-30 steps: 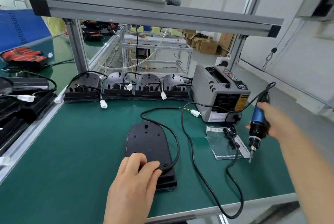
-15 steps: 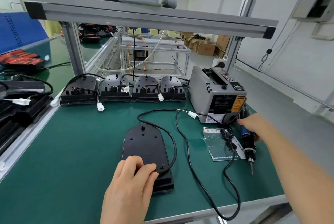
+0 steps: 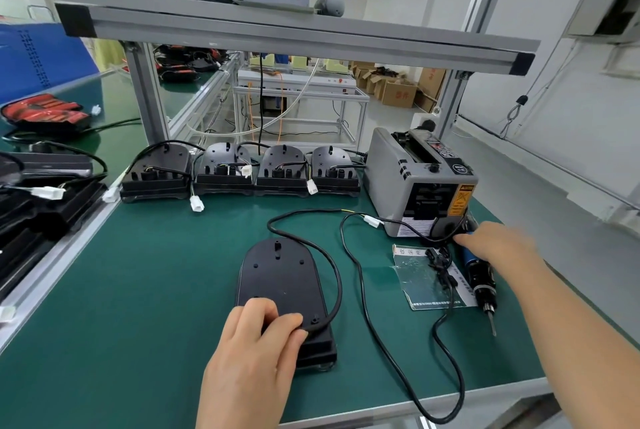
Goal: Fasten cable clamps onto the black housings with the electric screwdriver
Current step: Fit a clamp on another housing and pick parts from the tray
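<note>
A black housing (image 3: pixel 280 272) lies flat on the green mat in front of me, its cable (image 3: pixel 337 286) looping round its right side. My left hand (image 3: pixel 256 352) sits on its near end with bent fingers, thumb and forefinger pinching the cable there. The electric screwdriver (image 3: pixel 479 278) lies on the mat at the right, bit pointing toward me. My right hand (image 3: pixel 498 245) hovers over its blue upper end with straight fingers, not gripping it. Small black cable clamps (image 3: pixel 440 264) rest on a clear plastic bag (image 3: pixel 424 285) just left of the screwdriver.
Several more black housings (image 3: pixel 242 169) stand in a row at the back of the mat. A grey tape dispenser (image 3: pixel 412 179) sits at the back right. The screwdriver's black cord (image 3: pixel 381 335) snakes to the front table edge (image 3: pixel 450 397). Trays of parts (image 3: pixel 41 207) fill the left.
My right hand brought the screwdriver down from upright in the air, laid it on the mat and loosened its grip. My left hand stayed on the housing.
</note>
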